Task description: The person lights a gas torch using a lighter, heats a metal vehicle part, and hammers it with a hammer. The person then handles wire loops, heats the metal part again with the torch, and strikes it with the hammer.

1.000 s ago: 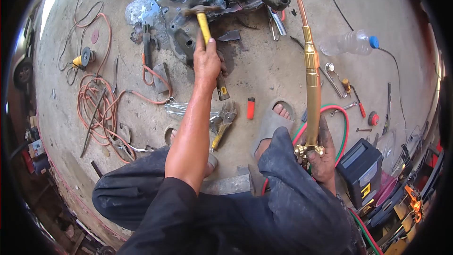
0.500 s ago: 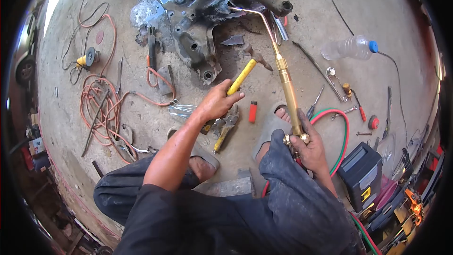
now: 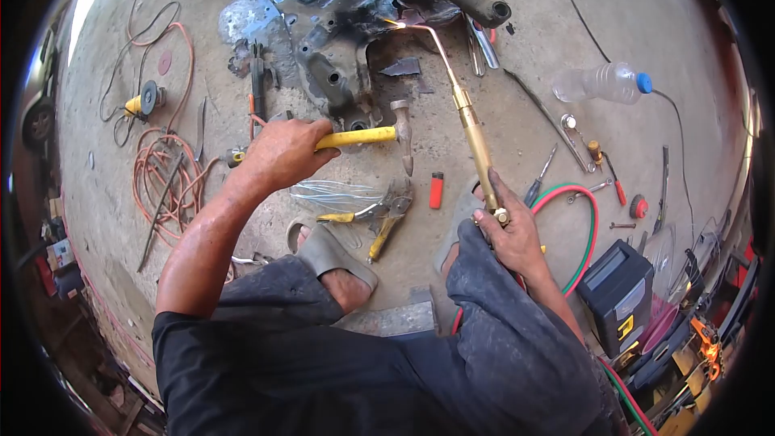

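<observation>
My left hand [image 3: 284,152] is closed round the yellow handle of a hammer [image 3: 363,137], whose steel head hangs over the floor just below the dark metal part. My right hand [image 3: 512,230] grips the lower end of a brass torch [image 3: 478,141] near its valves. The torch's bent copper tip points left, with a small orange flame at its end, against the blackened area of the metal part [image 3: 327,64]. Red and green hoses [image 3: 593,230] loop beside my right hand.
Pliers [image 3: 391,214], wires [image 3: 331,195] and a red lighter [image 3: 437,190] lie near my feet. An orange cord [image 3: 165,186] and grinder [image 3: 145,101] are at left. On the right are a plastic bottle [image 3: 593,84], tools and a black case [image 3: 617,295].
The hammer has come off the metal part, down and towards me, its handle turning sideways. The torch has tilted left, its tip reaching the part, and a flame now shows there.
</observation>
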Demonstrator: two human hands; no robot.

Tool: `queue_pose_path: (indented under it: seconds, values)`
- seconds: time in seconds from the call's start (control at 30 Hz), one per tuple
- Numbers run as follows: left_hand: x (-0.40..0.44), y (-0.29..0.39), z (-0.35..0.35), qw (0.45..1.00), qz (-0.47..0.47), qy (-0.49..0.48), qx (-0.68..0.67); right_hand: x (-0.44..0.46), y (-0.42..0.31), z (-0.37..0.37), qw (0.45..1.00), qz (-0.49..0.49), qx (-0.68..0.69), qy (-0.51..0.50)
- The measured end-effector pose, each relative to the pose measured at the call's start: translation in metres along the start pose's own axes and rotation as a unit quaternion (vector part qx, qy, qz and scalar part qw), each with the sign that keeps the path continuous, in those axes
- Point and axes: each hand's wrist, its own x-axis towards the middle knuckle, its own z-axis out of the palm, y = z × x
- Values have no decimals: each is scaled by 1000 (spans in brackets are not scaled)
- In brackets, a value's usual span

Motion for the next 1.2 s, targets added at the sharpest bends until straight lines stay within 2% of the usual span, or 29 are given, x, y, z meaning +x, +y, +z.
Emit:
queue_pose_path:
  seconds: [0.07,0.2,0.3,0.4,0.6,0.7,1.2]
  values:
    - [0,-6,-2,998,44,46,4,0,-2,0,1000,-14,-13,2]
    - [10,-13,-4,993,41,106,45,1,-1,4,1000,-24,-19,6]
    - [15,-12,-11,993,3,89,78,0,-1,6,1000,-29,-10,7]
    - [23,-19,-13,992,24,100,77,-1,0,7,1000,4,-12,-7]
    - [40,-27,-22,990,22,104,98,-1,6,12,1000,-16,10,5]
    - [41,-24,-28,988,18,113,108,-2,4,13,1000,11,25,-6]
    - [51,-29,-41,984,19,98,148,-2,14,17,998,27,63,1]
